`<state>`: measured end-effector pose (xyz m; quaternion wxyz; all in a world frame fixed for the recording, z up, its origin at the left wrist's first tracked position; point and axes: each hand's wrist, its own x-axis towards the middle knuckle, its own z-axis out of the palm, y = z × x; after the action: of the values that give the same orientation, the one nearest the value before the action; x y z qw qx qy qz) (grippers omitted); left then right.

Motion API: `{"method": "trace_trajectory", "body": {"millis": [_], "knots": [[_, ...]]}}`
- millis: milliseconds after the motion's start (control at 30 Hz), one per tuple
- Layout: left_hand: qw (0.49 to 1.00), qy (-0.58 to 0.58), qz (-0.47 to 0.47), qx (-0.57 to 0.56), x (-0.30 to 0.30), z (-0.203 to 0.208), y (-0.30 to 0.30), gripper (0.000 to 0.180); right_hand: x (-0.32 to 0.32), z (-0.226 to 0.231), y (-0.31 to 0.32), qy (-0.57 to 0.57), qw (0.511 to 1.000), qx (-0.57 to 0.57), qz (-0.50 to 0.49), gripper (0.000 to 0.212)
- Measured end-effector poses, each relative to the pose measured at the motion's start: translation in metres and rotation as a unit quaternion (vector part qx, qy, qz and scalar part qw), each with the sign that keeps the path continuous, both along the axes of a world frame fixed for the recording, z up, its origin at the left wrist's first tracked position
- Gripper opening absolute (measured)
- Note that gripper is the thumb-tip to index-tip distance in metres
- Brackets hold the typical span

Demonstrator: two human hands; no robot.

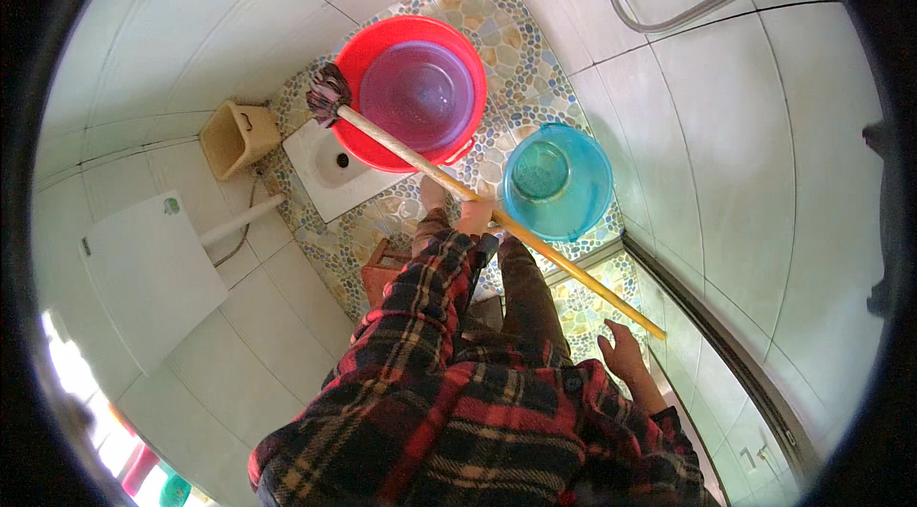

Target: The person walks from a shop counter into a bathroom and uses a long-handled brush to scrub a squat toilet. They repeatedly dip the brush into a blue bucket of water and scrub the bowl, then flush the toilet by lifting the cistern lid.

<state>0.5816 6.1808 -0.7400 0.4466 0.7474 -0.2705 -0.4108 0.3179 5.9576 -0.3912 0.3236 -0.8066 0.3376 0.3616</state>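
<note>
My left hand (pixel 476 218) is closed around the middle of a mop (pixel 564 264) with a long wooden handle. The handle slants from upper left to lower right, pale near the head and yellow toward its far end. Its dark cloth head (pixel 328 95) is at the left rim of a large red basin (pixel 377 156), above the squat toilet's end. Purplish liquid (pixel 415 92) shows inside the basin. My right hand (pixel 626 352) is off the mop, just below the handle's lower end, fingers apart and holding nothing.
A translucent blue bucket (pixel 592 187) stands right of the basin. The white squat toilet (pixel 310 163) is set in the pebble-patterned floor, with a beige bin (pixel 229 149) beyond it. A white cistern (pixel 153 278) hangs at left. A reddish stool (pixel 379 273) is by my legs; a door track (pixel 707 321) lies right.
</note>
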Motion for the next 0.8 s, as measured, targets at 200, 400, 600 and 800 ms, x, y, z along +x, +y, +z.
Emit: {"method": "trace_trajectory", "body": {"millis": [200,400,600,800], "knots": [[0.945,0.223,0.238,0.019,-0.039,-0.069,0.016,0.04,-0.002,-0.001,0.007,0.079,0.995,0.011,-0.057,0.041],[0.838,0.434,0.331,0.023,-0.015,-0.037,-0.002,0.035,0.006,-0.01,0.013,0.084,0.992,0.04,-0.084,0.042],[0.72,0.582,0.377,0.029,0.017,0.014,-0.01,0.034,0.011,-0.011,0.016,0.09,0.988,0.053,-0.114,0.041],[0.716,0.541,0.431,0.088,0.026,0.02,0.006,0.07,0.009,-0.012,0.018,0.062,0.989,0.067,-0.116,0.042]]}}
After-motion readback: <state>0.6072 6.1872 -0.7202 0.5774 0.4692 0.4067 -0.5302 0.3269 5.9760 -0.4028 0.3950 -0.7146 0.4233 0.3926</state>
